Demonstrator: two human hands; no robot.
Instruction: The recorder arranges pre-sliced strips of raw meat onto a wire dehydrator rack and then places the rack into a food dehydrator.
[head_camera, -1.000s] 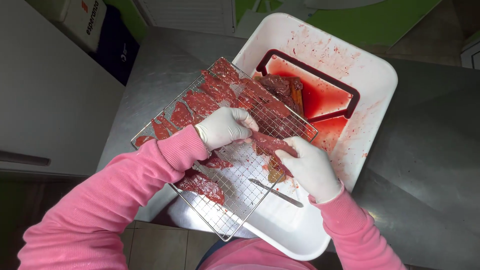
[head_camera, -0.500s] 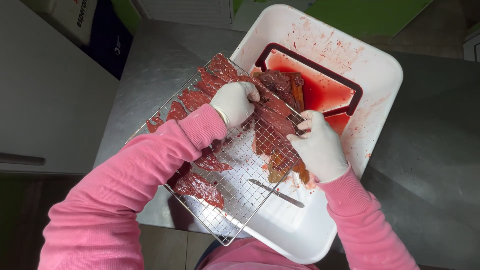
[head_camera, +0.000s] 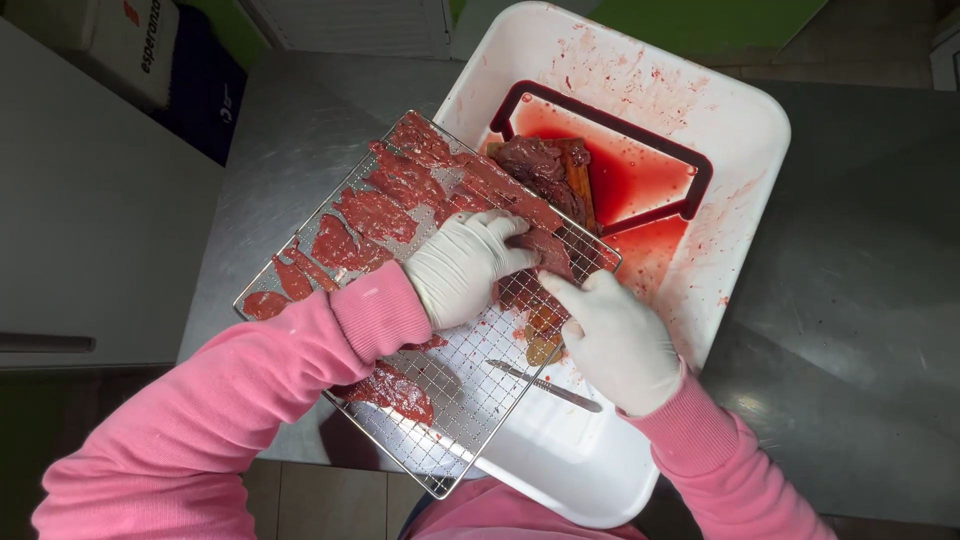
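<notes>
Both gloved hands pressed a dark meat slice (head_camera: 545, 250) onto the wire rack (head_camera: 470, 400) at frame centre, left hand (head_camera: 460, 268) and right hand (head_camera: 618, 340) with fingers spread flat. Slices (head_camera: 375, 212) covered the rack's upper left; more meat (head_camera: 545, 168) waited in the white tub (head_camera: 740, 130), so roughly half remained.

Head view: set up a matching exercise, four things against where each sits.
Things:
1. wire rack
2. knife
3. pool of red liquid
4. left hand

Places:
A. under the rack, in the white tub
B. on a meat strip on the rack
C. across the tub's rim
D. inside the dark-rimmed tray

Pairs: 1-C, 2-A, 3-D, 4-B
</notes>
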